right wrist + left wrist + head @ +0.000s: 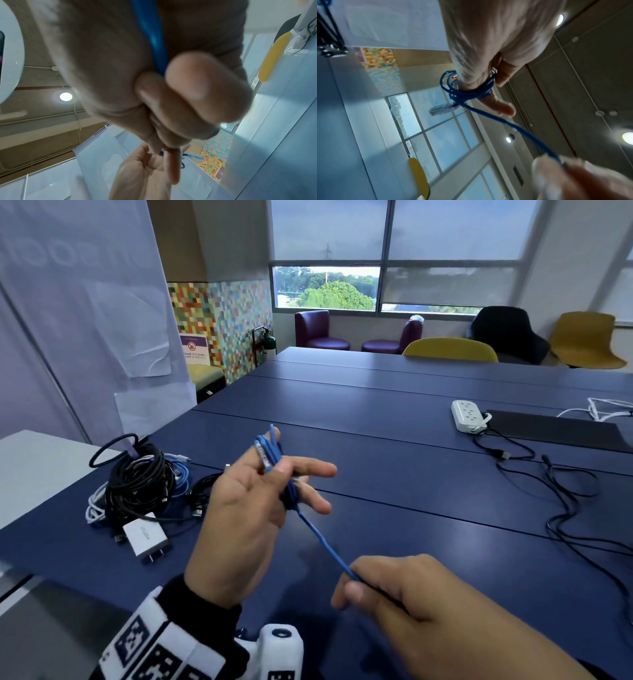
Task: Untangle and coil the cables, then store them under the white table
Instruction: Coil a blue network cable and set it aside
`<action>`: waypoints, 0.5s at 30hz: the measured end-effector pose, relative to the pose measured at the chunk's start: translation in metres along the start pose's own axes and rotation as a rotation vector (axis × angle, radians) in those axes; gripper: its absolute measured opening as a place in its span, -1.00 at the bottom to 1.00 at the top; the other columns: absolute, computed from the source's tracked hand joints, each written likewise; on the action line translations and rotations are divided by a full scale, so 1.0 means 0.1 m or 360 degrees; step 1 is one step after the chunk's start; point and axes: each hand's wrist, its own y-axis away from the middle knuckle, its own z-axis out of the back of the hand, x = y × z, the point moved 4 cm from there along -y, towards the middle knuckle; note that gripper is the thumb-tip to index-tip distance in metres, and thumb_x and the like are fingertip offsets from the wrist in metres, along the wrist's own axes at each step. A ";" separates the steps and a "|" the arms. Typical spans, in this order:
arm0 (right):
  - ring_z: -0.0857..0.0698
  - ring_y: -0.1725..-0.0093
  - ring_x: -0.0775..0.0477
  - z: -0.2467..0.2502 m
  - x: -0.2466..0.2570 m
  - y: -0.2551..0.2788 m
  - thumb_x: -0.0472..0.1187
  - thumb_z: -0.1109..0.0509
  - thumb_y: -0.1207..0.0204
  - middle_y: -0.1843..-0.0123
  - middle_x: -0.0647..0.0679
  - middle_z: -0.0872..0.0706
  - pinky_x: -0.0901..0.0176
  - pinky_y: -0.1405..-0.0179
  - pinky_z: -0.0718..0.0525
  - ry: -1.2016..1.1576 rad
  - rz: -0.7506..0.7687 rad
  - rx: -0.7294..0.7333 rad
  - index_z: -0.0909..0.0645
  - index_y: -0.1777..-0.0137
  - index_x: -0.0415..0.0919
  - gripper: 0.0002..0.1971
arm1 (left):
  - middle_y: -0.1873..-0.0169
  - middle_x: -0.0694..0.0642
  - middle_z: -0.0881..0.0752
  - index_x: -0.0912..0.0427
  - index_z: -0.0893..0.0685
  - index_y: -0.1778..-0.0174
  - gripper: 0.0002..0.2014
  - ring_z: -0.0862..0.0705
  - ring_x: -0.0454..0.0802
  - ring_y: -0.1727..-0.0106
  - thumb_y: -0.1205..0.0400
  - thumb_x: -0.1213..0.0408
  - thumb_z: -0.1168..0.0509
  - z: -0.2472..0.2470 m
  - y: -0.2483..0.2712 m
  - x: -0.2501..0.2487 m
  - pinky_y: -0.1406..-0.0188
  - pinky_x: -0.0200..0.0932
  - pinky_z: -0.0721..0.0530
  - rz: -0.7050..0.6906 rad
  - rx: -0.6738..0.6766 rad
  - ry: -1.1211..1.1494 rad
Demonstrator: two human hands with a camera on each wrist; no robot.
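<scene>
A blue cable (318,537) is wound in several loops round the fingers of my left hand (294,463), which is raised above the blue table (376,422). The thumb presses the loops and a clear plug against the index finger; the other fingers stick out straight. From the loops the cable runs taut down to my right hand (352,577), which pinches it between thumb and forefinger. The left wrist view shows the blue cable (471,93) wrapped round the fingers (503,108). In the right wrist view the cable (152,37) runs through the pinch.
A tangled pile of black, white and blue cables (137,484) lies at the table's left end beside a white charger (145,537). The white table (37,467) stands left of it. A white power strip (467,416) and loose black cables (561,491) lie far right.
</scene>
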 end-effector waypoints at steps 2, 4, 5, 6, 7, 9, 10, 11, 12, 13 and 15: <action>-0.60 0.29 0.15 0.06 0.04 0.03 0.07 -0.20 -0.65 0.32 0.17 -0.65 0.33 0.26 -0.58 -0.0061 0.0020 -0.0068 -0.62 0.05 0.18 -0.83 | 0.01 0.28 -0.81 0.12 -0.51 -0.22 -0.78 -0.79 0.23 0.24 -0.69 0.26 -0.09 -0.06 0.04 0.05 -0.18 -0.01 -0.66 0.0036 0.0148 -0.0198; -0.53 0.42 0.15 0.10 0.07 0.04 0.07 -0.22 -0.64 0.43 0.14 -0.60 0.39 0.38 -0.45 -0.0137 0.0054 -0.0126 -0.65 0.11 0.13 -0.80 | -0.04 0.21 -0.81 0.11 -0.49 -0.30 -0.72 -0.82 0.22 0.10 -0.70 0.21 -0.08 -0.13 0.09 0.10 -0.09 -0.14 -0.67 0.0100 0.0277 -0.0335; -0.50 0.47 0.14 0.12 0.08 0.04 0.05 -0.23 -0.63 0.48 0.10 -0.56 0.39 0.42 -0.42 -0.0189 0.0074 -0.0145 -0.66 0.15 0.10 -0.79 | -0.06 0.17 -0.81 0.17 -0.51 -0.30 -0.70 -0.83 0.18 0.05 -0.70 0.19 -0.07 -0.16 0.12 0.13 -0.06 -0.18 -0.68 0.0129 0.0326 -0.0404; -0.46 0.52 0.14 0.12 0.08 0.03 0.03 -0.25 -0.63 0.51 0.06 -0.53 0.36 0.45 -0.41 -0.0245 0.0089 -0.0162 -0.66 0.17 0.07 -0.78 | -0.07 0.13 -0.81 0.24 -0.54 -0.25 -0.68 -0.82 0.12 0.01 -0.70 0.15 -0.08 -0.18 0.14 0.15 -0.05 -0.18 -0.70 0.0147 0.0361 -0.0481; -0.43 0.56 0.14 0.13 0.08 0.02 0.01 -0.27 -0.62 0.54 0.03 -0.51 0.32 0.48 -0.41 -0.0307 0.0087 -0.0173 -0.67 0.20 0.04 -0.78 | -0.07 0.10 -0.81 0.29 -0.59 -0.19 -0.66 -0.82 0.08 -0.02 -0.69 0.12 -0.09 -0.20 0.16 0.17 -0.05 -0.16 -0.71 0.0151 0.0391 -0.0553; -0.39 0.66 0.12 0.14 0.06 0.00 -0.07 -0.31 -0.60 0.61 0.02 -0.46 0.24 0.60 -0.40 -0.0561 0.0024 -0.0158 -0.66 0.28 -0.08 -0.76 | 0.00 0.09 -0.82 0.34 -0.65 -0.09 -0.61 -0.81 0.04 -0.03 -0.72 0.07 -0.10 -0.24 0.20 0.17 -0.03 -0.15 -0.72 0.0110 0.0473 -0.0643; -0.40 0.72 0.07 0.15 0.04 0.00 -0.12 -0.33 -0.59 0.64 0.02 -0.46 0.24 0.65 -0.39 -0.0765 -0.0020 -0.0126 -0.64 0.31 -0.16 -0.75 | 0.06 0.07 -0.83 0.35 -0.67 -0.05 -0.60 -0.81 0.00 0.01 -0.74 0.05 -0.11 -0.27 0.22 0.16 0.00 -0.19 -0.70 0.0063 0.0528 -0.0689; -0.41 0.75 0.03 0.16 0.02 0.00 -0.14 -0.35 -0.60 0.65 -0.03 -0.47 0.24 0.67 -0.42 -0.0958 -0.0054 -0.0073 -0.62 0.31 -0.22 -0.73 | 0.15 0.02 -0.82 0.33 -0.67 0.01 -0.60 -0.80 -0.06 0.08 -0.74 0.04 -0.12 -0.29 0.23 0.14 0.06 -0.26 -0.67 0.0009 0.0579 -0.0744; -0.44 0.75 0.00 0.18 0.01 0.00 -0.14 -0.38 -0.60 0.63 -0.07 -0.49 0.21 0.65 -0.47 -0.1112 -0.0065 -0.0015 -0.62 0.29 -0.27 -0.73 | 0.25 -0.06 -0.79 0.30 -0.65 0.08 -0.61 -0.78 -0.12 0.19 -0.71 0.02 -0.13 -0.29 0.24 0.13 0.14 -0.33 -0.63 -0.0034 0.0612 -0.0804; -0.48 0.73 -0.03 0.20 0.01 0.01 -0.13 -0.41 -0.58 0.61 -0.11 -0.53 0.16 0.59 -0.53 -0.1227 -0.0061 0.0042 -0.63 0.25 -0.31 -0.74 | 0.34 -0.10 -0.75 0.26 -0.61 0.14 -0.64 -0.74 -0.15 0.29 -0.68 0.00 -0.15 -0.29 0.23 0.12 0.23 -0.38 -0.59 -0.0054 0.0620 -0.0862; -0.57 0.67 -0.07 0.21 0.01 0.02 -0.18 -0.40 -0.47 0.52 -0.19 -0.64 0.07 0.45 -0.59 -0.1415 -0.0049 0.0146 -0.69 0.21 -0.25 -0.86 | 0.47 -0.05 -0.68 0.19 -0.53 0.20 -0.65 -0.68 -0.14 0.44 -0.64 -0.06 -0.17 -0.26 0.22 0.11 0.37 -0.38 -0.55 -0.0095 0.0610 -0.1006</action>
